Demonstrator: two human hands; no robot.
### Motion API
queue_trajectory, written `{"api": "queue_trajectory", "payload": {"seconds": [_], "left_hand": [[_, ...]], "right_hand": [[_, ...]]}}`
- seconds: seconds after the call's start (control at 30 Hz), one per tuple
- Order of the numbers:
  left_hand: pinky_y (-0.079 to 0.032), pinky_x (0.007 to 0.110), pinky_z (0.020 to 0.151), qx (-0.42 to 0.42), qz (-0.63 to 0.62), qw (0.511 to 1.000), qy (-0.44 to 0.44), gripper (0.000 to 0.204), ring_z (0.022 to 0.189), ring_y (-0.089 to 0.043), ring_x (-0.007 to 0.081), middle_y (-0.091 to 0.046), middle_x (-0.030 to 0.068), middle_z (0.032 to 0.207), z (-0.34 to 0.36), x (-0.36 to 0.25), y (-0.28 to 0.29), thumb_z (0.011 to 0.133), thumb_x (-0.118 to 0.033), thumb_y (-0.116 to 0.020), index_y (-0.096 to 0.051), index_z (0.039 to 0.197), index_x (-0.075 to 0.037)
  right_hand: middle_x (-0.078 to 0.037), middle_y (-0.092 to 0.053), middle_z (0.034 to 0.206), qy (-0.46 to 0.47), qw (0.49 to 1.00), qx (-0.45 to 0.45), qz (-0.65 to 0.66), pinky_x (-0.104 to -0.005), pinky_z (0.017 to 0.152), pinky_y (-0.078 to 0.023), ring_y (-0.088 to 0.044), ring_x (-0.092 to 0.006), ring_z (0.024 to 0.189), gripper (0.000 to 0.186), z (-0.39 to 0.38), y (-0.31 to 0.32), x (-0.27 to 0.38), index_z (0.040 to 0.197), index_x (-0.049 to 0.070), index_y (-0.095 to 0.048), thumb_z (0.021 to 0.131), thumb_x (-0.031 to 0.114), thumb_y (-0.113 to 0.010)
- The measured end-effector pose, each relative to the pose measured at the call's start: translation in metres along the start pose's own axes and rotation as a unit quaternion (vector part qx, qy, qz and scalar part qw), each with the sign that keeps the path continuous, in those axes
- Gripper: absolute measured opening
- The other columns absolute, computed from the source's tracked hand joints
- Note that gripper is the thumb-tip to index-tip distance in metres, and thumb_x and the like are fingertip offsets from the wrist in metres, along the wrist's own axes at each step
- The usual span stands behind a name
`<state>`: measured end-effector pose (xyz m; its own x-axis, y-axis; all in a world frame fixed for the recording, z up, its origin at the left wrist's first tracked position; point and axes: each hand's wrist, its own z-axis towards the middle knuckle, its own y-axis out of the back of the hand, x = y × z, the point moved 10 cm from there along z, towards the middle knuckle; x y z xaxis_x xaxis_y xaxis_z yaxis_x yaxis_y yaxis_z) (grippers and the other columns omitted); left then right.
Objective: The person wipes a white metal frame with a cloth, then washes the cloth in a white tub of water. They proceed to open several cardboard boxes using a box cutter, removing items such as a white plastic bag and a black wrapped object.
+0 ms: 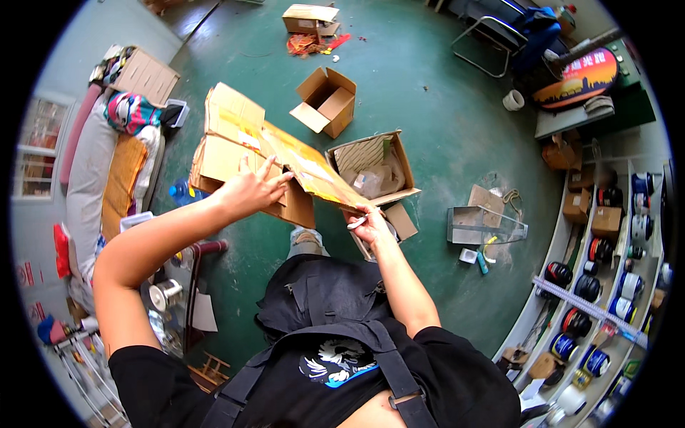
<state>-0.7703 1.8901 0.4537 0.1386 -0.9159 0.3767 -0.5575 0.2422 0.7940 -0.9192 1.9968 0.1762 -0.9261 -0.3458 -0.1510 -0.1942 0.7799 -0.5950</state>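
Observation:
A partly flattened cardboard box (pixel 307 167), with yellowish tape along its flap, is held tilted in front of me. My right hand (pixel 369 225) grips the near right corner of that flap. A small white object (pixel 356 223) shows at its fingers; its kind cannot be made out. Over the box's left part, my left hand (pixel 253 189) has its fingers spread, with the fingertips close to the cardboard; whether they touch it I cannot tell. Just right of the flap stands an open carton (pixel 408 160) with clear plastic inside.
Ahead stands another open box (pixel 342 114), and farther off a carton (pixel 303 25) beside orange-red scraps. To the right lie a clear-sided tray (pixel 464 227) and small tools. Shelves of spools (pixel 586 287) line the right; a couch (pixel 89 178) runs along the left.

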Motion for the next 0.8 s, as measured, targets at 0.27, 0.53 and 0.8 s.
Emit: {"api": "queue_trajectory", "payload": {"seconds": [0.27,0.53,0.8], "left_hand": [[-0.013,0.071,0.110,-0.219,0.063,0.973,0.028,0.068,0.143,-0.028,0.0296,-0.023,-0.0023,0.159,0.099,0.204,-0.058,0.087,-0.023,-0.056,-0.031,0.148,-0.040],[-0.017,0.074,0.106,-0.197,-0.194,0.961,0.023,0.079,0.145,-0.019,0.0407,-0.018,0.0149,0.158,0.235,0.337,-0.090,0.082,-0.033,-0.067,-0.028,0.151,-0.029],[-0.037,0.056,0.106,-0.180,-0.131,0.962,-0.159,0.053,0.140,-0.035,0.0303,-0.022,0.0098,0.158,0.311,0.242,-0.197,0.083,-0.023,-0.070,-0.054,0.133,-0.015]], "right_hand": [[-0.010,-0.057,0.088,0.319,0.943,0.027,0.091,-0.0295,0.056,-0.048,-0.050,-0.0201,0.064,0.015,0.073,-0.136,0.128,0.103,0.001,-0.054,0.089,0.003,-0.054],[-0.008,-0.060,0.098,0.531,0.847,-0.026,0.021,-0.0340,0.059,-0.045,-0.060,-0.0222,0.080,0.027,0.129,-0.222,0.282,0.112,0.006,-0.053,0.089,0.005,-0.066],[-0.001,-0.055,0.067,0.505,0.779,-0.284,-0.240,-0.0239,0.046,-0.037,-0.045,-0.0073,0.052,0.030,0.140,-0.105,0.245,0.085,0.004,-0.056,0.079,0.020,-0.080]]}}
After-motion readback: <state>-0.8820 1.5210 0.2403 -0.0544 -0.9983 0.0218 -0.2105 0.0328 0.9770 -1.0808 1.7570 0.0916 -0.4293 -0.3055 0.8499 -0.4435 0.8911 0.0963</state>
